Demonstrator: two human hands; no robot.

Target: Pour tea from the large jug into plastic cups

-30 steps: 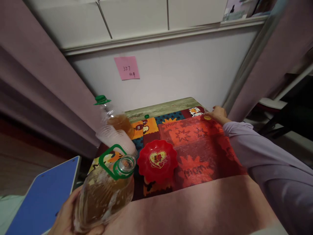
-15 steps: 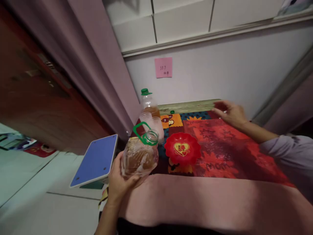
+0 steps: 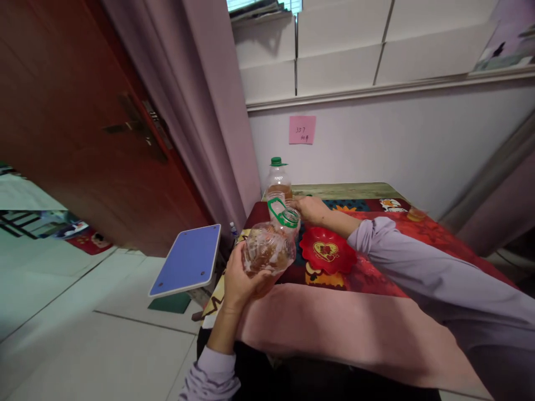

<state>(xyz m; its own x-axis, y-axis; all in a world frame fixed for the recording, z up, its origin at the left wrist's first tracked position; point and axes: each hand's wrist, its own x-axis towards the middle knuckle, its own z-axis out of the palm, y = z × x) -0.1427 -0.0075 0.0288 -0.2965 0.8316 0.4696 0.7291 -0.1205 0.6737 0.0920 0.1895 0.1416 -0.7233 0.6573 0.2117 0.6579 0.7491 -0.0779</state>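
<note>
My left hand (image 3: 244,278) is wrapped round the lower part of a clear plastic jug (image 3: 270,248), which is tilted, uncapped and holds brownish liquid. A green handle ring (image 3: 276,207) sits at its neck. My right hand (image 3: 311,210) reaches behind the jug's mouth, near the stacked clear cups; its fingertips are partly hidden, so what they hold cannot be made out. Behind stands a second jug (image 3: 279,178) with a green cap and brown liquid. A red scalloped dish (image 3: 328,250) with a gold heart lies below my right forearm.
The table has a patterned red cloth (image 3: 376,278) and a pink cloth (image 3: 334,317) along its near edge. A cup of amber liquid (image 3: 417,213) stands at the right. A blue-topped stool (image 3: 186,260) is at the left, near a curtain (image 3: 209,111) and door.
My right hand has moved left from over the red cloth to the area behind the jug's mouth. The view has shifted, showing more of the door and the amber cup. My left hand still holds the jug.
</note>
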